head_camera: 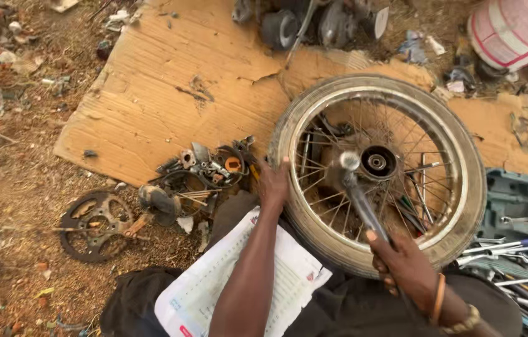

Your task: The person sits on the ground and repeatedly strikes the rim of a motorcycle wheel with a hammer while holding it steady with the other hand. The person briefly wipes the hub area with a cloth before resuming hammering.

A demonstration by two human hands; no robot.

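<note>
The spoked wheel (379, 168) lies flat on the cardboard sheet (170, 93) and serves as the reference point for all positions below.

Nearest the viewer, at the wheel's lower rim, the right hand (404, 262) is clenched around the handle of a hammer (360, 200). The metal head rests just beside the hub (376, 162), on its left. At the wheel's left edge, the left hand (274, 184) lies with fingers spread and pressed against the tyre wall, bracing it rather than gripping.

Judged from this position, good practice is to keep the bracing hand on the tyre, clear of the spokes, and to direct short, square blows close to the hub so the hammer does not glance onto the spokes.

Below the wheel's left side, a white printed sheet (239, 287) with rows of small text and red marks lies across the person's lap, under the left forearm.

Left of the wheel sit a heap of small metal parts (211, 165) and a dark sprocket (95, 224). Right of the wheel, wrenches (513, 249) lie beside a grey-blue tool case (520, 193).

Beyond the wheel stand an engine assembly (310, 22) and, to its right, a white sack with pink stripes (513, 28).
</note>
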